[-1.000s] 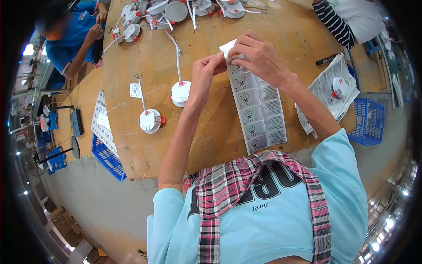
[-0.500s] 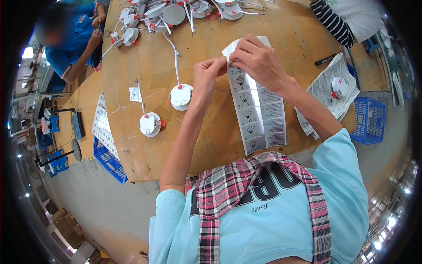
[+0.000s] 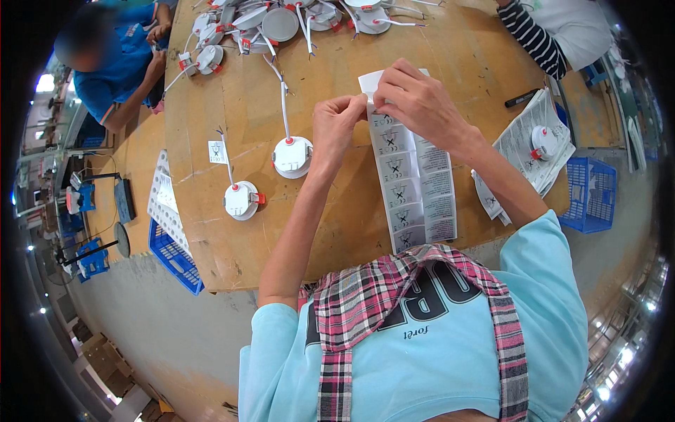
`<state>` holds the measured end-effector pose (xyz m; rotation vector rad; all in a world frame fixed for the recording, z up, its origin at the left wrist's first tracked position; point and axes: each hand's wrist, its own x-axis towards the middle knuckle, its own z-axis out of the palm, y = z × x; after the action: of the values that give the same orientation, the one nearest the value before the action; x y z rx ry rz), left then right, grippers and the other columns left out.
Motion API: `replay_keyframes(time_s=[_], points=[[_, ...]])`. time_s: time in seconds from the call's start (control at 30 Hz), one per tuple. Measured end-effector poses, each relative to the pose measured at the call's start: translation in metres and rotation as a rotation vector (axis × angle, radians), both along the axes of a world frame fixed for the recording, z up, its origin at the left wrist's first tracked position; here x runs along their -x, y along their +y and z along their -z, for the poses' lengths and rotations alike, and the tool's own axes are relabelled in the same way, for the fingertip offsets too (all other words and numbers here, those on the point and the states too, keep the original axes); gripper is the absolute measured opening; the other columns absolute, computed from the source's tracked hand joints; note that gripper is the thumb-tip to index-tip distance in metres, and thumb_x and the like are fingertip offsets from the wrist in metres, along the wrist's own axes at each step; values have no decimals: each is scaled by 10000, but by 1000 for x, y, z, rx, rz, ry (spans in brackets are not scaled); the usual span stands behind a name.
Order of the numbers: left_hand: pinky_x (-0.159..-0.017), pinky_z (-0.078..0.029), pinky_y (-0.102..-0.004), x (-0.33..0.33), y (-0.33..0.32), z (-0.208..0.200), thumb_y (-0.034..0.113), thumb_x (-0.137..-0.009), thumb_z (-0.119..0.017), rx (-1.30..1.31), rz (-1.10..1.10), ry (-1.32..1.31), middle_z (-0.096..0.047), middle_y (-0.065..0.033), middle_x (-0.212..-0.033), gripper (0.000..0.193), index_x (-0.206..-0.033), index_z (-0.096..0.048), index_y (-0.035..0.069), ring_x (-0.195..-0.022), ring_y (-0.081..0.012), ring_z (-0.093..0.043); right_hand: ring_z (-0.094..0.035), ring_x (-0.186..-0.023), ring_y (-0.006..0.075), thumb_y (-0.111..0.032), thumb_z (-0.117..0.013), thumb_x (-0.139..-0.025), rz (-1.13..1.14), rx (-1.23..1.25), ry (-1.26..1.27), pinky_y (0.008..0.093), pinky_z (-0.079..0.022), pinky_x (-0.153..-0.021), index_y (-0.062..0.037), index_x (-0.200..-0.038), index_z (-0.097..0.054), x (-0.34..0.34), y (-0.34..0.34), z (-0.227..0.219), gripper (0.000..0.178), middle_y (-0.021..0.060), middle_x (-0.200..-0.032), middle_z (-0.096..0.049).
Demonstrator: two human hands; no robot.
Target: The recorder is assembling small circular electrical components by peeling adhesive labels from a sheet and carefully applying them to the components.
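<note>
Scuffed and brown, the surface [image 3: 471, 63] is spreading out ahead, with a heap of white lamps [image 3: 280, 25] lying at its far side. A long label sheet [image 3: 395, 169] is stretching between the two hands and the plaid apron [image 3: 358, 302]. The left hand [image 3: 335, 128] is pinching the sheet's upper left edge, its grip closed between thumb and forefinger. The right hand [image 3: 420, 105] is bending over the sheet's top, its grip also closed, fingertips gripping the sheet just beside the left ones. Two round lamps [image 3: 292, 156] are resting left of the sheet, cords pointing away. To the right, stacked papers [image 3: 517, 158] are lying under another lamp [image 3: 542, 139], a black marker [image 3: 521, 98] sitting near them.
</note>
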<state>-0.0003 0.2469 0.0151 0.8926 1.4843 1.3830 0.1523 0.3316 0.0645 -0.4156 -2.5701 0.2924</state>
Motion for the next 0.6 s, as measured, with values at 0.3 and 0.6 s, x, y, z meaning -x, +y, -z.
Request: replay_keyframes(time_s=[0.3, 0.6], points=[[-558, -455, -353, 5, 0, 8, 256, -829, -590, 169, -153, 511, -638, -127, -634, 284, -759, -672, -7, -580, -232, -616, -534, -983, 217, -58, -747, -686, -61, 293, 203, 322, -433, -875, -63, -769, -569, -64, 6, -22, 198, 28, -1032, -591], [-588, -473, -428, -10, -10, 10, 244, -772, -629, 82, -112, 899, -622, -146, -735, 219, -675, -674, 53, -692, -332, -617, -528, -1005, 194, -127, -575, -914, -274, 1093, 894, 404, -336, -1066, -57, -886, -540, -136, 48, -51, 83, 105, -1027, -567]])
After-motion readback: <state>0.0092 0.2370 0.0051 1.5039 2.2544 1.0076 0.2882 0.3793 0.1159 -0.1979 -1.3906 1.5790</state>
